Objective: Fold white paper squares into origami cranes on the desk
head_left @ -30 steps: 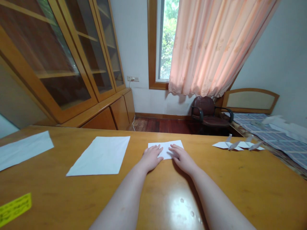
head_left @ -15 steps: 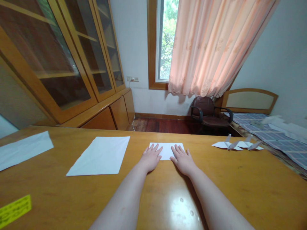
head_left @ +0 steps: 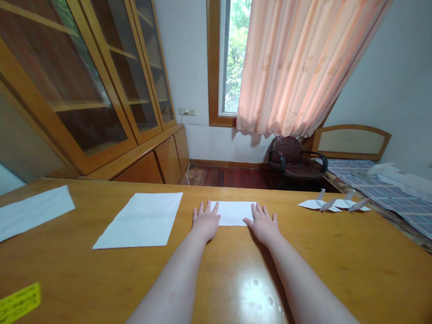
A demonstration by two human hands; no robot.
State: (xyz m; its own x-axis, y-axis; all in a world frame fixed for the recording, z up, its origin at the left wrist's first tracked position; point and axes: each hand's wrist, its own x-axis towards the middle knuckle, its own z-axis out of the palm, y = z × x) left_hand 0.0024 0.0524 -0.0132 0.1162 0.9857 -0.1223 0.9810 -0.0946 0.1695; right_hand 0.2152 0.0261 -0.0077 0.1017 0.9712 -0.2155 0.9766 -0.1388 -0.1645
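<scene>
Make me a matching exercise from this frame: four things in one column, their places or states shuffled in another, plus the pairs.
1. small white sheet
2. folded paper pieces
3. yellow label
4. chair

A. beyond the table, below the curtain
B. left hand and right hand at its two ends
C. cut off at the picture's left edge, dark writing
D. toward the table's right end

Pairs: 1-B; 2-D; 3-C; 4-A

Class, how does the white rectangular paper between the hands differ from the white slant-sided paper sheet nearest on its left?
The white rectangular paper looks much smaller than the white slant-sided paper sheet. The left hand and right hand rest at the rectangular paper's ends; neither touches the slant-sided sheet. Both papers lie on the brown wooden table.
</scene>
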